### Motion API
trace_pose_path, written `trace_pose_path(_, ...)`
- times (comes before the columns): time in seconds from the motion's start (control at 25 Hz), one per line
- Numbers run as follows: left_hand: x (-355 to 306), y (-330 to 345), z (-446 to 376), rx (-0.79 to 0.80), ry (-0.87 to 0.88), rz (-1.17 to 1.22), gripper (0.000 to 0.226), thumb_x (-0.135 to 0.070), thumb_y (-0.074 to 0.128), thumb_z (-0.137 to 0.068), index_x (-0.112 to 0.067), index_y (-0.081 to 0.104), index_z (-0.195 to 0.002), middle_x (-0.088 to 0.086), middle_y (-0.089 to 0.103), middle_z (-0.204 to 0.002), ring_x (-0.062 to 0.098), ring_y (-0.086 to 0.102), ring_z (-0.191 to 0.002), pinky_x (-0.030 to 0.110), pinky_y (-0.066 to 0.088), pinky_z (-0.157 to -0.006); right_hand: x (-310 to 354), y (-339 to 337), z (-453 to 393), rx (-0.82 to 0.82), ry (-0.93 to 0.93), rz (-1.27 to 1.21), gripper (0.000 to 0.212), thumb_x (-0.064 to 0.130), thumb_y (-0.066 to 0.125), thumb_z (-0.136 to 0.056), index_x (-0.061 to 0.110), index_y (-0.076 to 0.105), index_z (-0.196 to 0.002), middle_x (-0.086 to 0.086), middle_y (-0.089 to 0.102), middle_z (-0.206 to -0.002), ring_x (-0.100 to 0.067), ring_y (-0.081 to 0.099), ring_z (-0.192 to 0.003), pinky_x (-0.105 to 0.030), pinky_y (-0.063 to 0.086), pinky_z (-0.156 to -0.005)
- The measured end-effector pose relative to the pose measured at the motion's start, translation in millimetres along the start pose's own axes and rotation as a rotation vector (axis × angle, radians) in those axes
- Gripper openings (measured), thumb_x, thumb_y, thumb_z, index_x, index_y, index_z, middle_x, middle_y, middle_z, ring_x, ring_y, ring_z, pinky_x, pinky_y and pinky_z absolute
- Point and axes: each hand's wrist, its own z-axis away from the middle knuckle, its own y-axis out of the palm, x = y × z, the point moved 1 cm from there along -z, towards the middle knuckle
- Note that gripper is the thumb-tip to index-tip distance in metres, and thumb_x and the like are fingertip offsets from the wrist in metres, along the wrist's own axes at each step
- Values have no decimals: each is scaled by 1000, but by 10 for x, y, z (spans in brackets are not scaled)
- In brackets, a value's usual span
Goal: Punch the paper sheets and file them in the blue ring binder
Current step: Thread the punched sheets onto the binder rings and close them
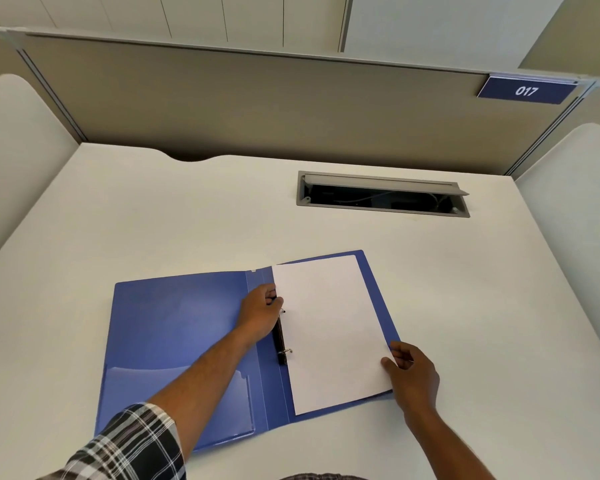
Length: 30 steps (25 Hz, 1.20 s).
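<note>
The blue ring binder (174, 327) lies open on the white desk, its inner pocket on the left cover. White paper sheets (329, 327) rest on its right half, their left edge at the black ring mechanism (280, 344). The lower ring passes through the paper. My left hand (260, 315) sits on the upper ring, fingers closed around it and hiding it. My right hand (411, 374) pinches the right edge of the sheets near the lower corner.
An open grey cable hatch (381, 195) is sunk into the desk behind the binder. A beige partition (257, 105) with a blue "017" sign (526, 90) closes the back. White side panels stand left and right.
</note>
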Motion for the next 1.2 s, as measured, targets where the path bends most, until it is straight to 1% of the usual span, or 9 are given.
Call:
trace_pose_path(0.08, -24, -12, 14, -6, 2, -39, 35, -7, 54, -95, -37, 51, -80, -19, 58, -79, -6, 55, -67, 3, 43, -57, 18, -28, -33, -15, 2, -37, 32, 2, 79, -84, 25, 74, -105, 9, 75, -96, 2, 68, -88, -27, 52, -86)
trace_pose_path(0.16, -22, -14, 16, 4, -5, -86, 36, -5, 51, -95, -32, 47, -72, -6, 56, -79, 10, 51, -69, 19, 43, -67, 14, -41, -48, -24, -13, -53, 31, 3, 79, -84, 27, 73, -102, 13, 75, -93, 4, 68, -87, -24, 52, -84)
trace_pose_path(0.36, 40, -38, 21, 36, 2, -182, 19, -1, 42, -91, 7, 56, -81, 5, 47, -70, 17, 41, -69, 25, 33, -66, -30, -46, -50, -39, -17, -63, 28, 4, 78, -85, 27, 75, -101, 13, 75, -93, -9, 72, -92, -30, 54, -92)
trace_pose_path(0.6, 22, -48, 33, 38, 44, -131, 28, 1, 46, -91, -19, 58, -75, 1, 55, -79, 15, 48, -75, 24, 39, -71, -25, -47, -40, -67, -7, -70, 24, 6, 77, -87, 25, 76, -102, 13, 75, -95, 2, 67, -89, -36, 56, -98)
trace_pose_path(0.72, 52, -56, 63, 6, 79, -132, 25, 1, 47, -90, -18, 62, -83, 1, 60, -82, 15, 52, -74, 23, 42, -68, 10, -55, 10, -128, -58, -62, 24, 6, 75, -88, 20, 72, -107, 5, 74, -101, 1, 66, -87, -38, 58, -91)
trace_pose_path(0.88, 216, -63, 175, -68, 92, -133, 30, -3, 55, -95, -14, 61, -122, 4, 57, -118, 15, 58, -98, 23, 46, -86, 198, 59, 200, -174, -354, 25, 28, 5, 76, -87, 17, 68, -111, 5, 64, -104, -11, 63, -90, -31, 54, -81)
trace_pose_path(1.04, 362, -53, 225, -23, 150, -292, 32, -4, 55, -95, -9, 63, -125, 11, 56, -123, 24, 57, -114, 34, 47, -104, 453, 410, 533, 198, -352, 71, 17, 14, 73, -90, 28, 74, -100, 16, 73, -91, 0, 68, -85, -16, 54, -72)
trace_pose_path(1.12, 352, -81, 208, 39, 143, -366, 36, -5, 52, -97, -10, 60, -132, 12, 52, -128, 27, 53, -120, 39, 43, -109, 545, 629, 726, 492, -226, 87, 13, 19, 74, -91, 28, 73, -100, 11, 76, -89, -2, 72, -83, -19, 60, -77)
trace_pose_path(1.2, 318, -117, 193, 105, 128, -414, 38, -6, 50, -97, -12, 58, -134, 12, 48, -130, 27, 51, -121, 36, 40, -111, 613, 800, 890, 635, -94, 97, 13, 24, 73, -91, 22, 74, -103, 3, 78, -88, -12, 75, -83, -26, 62, -81)
